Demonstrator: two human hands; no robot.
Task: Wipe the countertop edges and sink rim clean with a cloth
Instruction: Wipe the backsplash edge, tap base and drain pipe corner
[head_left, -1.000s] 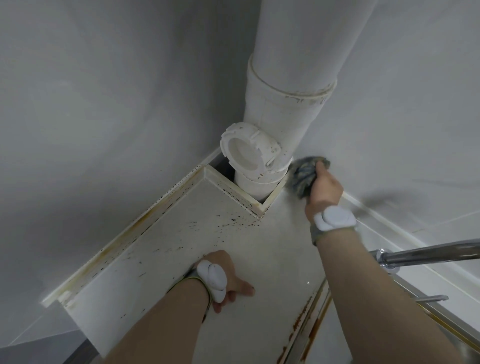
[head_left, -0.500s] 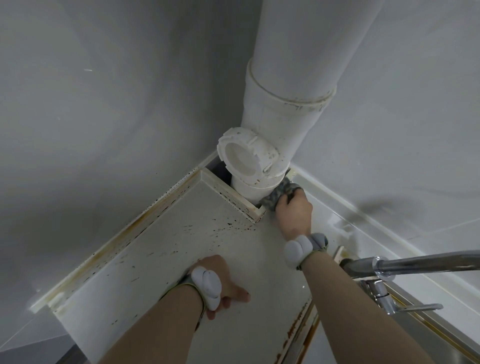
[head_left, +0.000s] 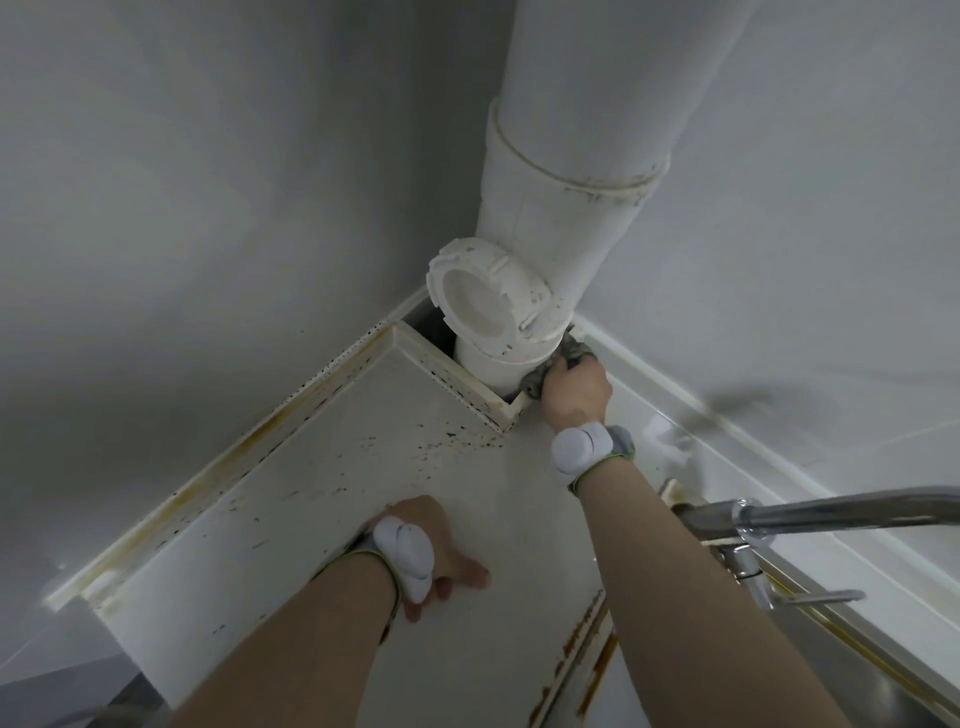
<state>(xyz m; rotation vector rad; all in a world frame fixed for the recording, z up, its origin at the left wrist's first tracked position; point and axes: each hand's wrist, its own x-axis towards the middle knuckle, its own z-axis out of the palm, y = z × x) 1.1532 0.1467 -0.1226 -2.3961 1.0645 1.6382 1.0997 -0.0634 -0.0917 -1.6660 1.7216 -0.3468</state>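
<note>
Pulled back from the wall, where it was raised a second ago, the right hand now presses a bunched grey cloth into the corner where the countertop's raised lip meets the white drain pipe. Its fingers are curled round the cloth, which touches the foot of the pipe and the notch cut in the counter around it.

One left hand rests on the counter, well apart from the cloth, with its thumb stretched to the right and its fingers bent under it; it holds nothing that can be seen. Each of the two wrists carries one white band-mounted device, two in all: the right one and the left one.

One round capped side fitting juts from the pipe just above the cloth. Dark specks dot the counter's surface, and yellow-brown staining runs along its left rim. One chrome faucet spout crosses the right side, just beside the right forearm, with one thin lever beneath it. At the lower right corner, one edge of the steel sink shows, its rim streaked with rust-coloured marks.
</note>
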